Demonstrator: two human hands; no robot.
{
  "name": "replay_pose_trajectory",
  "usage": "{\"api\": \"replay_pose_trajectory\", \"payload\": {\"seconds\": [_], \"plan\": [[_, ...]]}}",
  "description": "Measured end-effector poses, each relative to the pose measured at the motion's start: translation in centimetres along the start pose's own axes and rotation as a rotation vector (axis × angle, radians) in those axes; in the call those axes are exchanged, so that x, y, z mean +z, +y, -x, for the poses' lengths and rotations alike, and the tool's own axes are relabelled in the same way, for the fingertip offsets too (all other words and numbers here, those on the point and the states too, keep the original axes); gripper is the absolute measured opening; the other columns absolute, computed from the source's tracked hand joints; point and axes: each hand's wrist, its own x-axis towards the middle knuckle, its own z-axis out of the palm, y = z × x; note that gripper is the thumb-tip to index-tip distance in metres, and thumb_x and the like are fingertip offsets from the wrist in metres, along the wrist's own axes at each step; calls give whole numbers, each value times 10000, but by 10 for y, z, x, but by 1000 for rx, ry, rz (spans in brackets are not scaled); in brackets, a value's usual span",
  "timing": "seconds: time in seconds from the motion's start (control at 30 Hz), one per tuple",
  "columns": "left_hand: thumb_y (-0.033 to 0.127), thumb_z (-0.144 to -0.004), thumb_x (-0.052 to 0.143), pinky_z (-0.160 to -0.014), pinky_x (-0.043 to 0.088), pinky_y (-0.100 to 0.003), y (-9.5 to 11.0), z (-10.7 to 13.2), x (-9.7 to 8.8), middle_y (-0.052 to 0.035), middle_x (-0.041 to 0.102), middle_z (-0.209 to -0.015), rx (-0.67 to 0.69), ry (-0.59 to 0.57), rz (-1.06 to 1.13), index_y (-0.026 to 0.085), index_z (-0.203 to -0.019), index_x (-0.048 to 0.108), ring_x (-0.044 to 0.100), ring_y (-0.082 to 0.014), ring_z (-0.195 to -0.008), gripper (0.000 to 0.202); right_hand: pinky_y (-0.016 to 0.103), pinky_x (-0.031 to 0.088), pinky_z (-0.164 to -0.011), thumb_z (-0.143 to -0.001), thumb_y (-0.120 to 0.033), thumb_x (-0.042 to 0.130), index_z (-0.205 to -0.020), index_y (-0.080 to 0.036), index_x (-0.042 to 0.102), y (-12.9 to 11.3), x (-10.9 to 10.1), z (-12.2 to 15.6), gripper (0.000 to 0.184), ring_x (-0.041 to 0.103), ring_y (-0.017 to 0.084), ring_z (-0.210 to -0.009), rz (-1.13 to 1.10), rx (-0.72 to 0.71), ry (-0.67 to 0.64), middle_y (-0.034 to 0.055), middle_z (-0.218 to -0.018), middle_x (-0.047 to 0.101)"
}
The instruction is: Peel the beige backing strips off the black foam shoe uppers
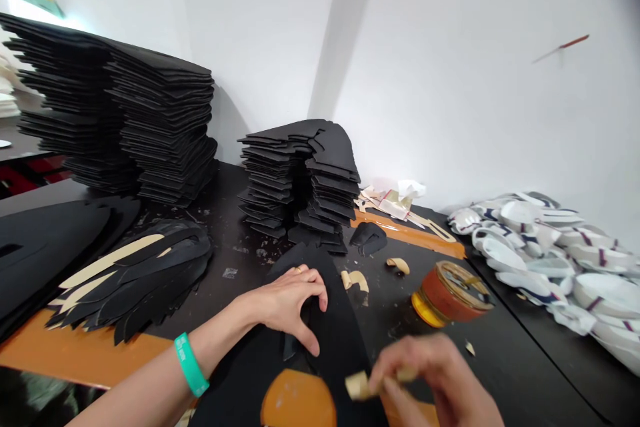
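Observation:
My left hand [293, 303] rests on a black foam piece [340, 340] lying on the table in front of me, fingers curved and pressing it down; the wrist wears a teal band. My right hand [435, 380], blurred at the lower right, pinches a small strip of beige backing paper [359, 385] just above the same piece. An orange rounded shape [299, 399] shows below the black piece at the bottom edge.
Tall stacks of black foam cutouts stand at back left [125, 120] and centre [305, 180]. Fanned black and beige pieces [135, 273] lie left. A round orange tin [450, 293] sits right, with white shoe parts [555, 253] beyond. Curled paper scraps [355, 279] litter the table.

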Motion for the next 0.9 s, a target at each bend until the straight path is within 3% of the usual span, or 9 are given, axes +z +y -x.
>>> {"api": "replay_pose_trajectory", "payload": {"seconds": [0.1, 0.2, 0.27, 0.37, 0.47, 0.6, 0.67, 0.77, 0.9], "plan": [[522, -648, 781, -999, 354, -311, 0, 11, -21, -28, 566, -1177, 25, -117, 204, 258, -1075, 632, 482, -214, -1111, 523, 292, 617, -684, -891, -179, 508, -1340, -225, 388, 36, -6, -19, 467, 720, 192, -773, 160, 197, 127, 65, -915, 706], [430, -676, 792, -1100, 312, -341, 2, 23, -41, -35, 500, -1337, 41, -236, 341, 280, -1162, 603, 454, -219, -1244, 542, 543, 530, -895, -856, -149, 452, -1361, -201, 451, 70, -1, -32, 508, 533, 355, -1222, 556, 49, 30, 191, -1332, 525], [412, -611, 838, -1115, 303, -365, 2, 27, -43, -35, 503, -1344, 51, -238, 300, 290, -1148, 620, 445, -239, -1258, 593, 603, 453, -969, -857, -140, 448, -1334, -193, 492, 78, 8, -36, 483, 362, 391, -1351, 633, -47, -51, 195, -1472, 358], [453, -632, 809, -1001, 399, -336, -3, 22, -32, -43, 608, -1177, 24, -117, 278, 244, -1021, 677, 537, -222, -1095, 461, 470, 506, -962, -881, -137, 456, -1188, -207, 573, 67, 27, -40, 337, 491, 293, -1262, 513, -27, -70, 151, -1378, 462], [519, -806, 614, -704, 439, -240, -14, 10, -17, -18, 634, -802, -172, 78, 481, 150, -836, 668, 550, -125, -720, 374, 330, 550, -850, -891, -137, 476, -1007, -227, 611, 47, 50, -46, 199, 621, 191, -994, 360, 5, -67, 78, -1101, 588], [542, -824, 568, -616, 412, -208, -25, 1, -13, 6, 582, -680, -315, 178, 676, 120, -760, 618, 502, -93, -622, 429, 289, 537, -682, -859, -118, 523, -1139, -246, 580, 36, 80, -61, 313, 597, 170, -815, 409, -53, -170, 45, -977, 555], [564, -824, 550, -636, 440, -215, -27, 0, -15, 1, 590, -684, -320, 162, 705, 123, -748, 608, 527, -102, -640, 450, 284, 528, -655, -839, -122, 561, -1132, -237, 582, 38, 92, -69, 315, 583, 174, -817, 429, -54, -187, 37, -952, 536], [634, -847, 449, -679, 491, -245, -27, 1, -17, -27, 628, -705, -354, 147, 755, 119, -797, 639, 584, -131, -682, 550, 286, 533, -685, -805, -100, 604, -912, -228, 639, 41, 105, -78, 171, 577, 175, -855, 371, -27, -113, 31, -934, 531], [754, -825, 302, -732, 539, -305, -27, 1, -17, -85, 675, -817, -401, 178, 832, 104, -854, 667, 643, -170, -750, 746, 474, 475, -963, -773, -40, 586, -706, -204, 645, 37, 106, -69, 187, 422, 301, -1282, 287, -116, 32, 65, -1341, 460]]}}
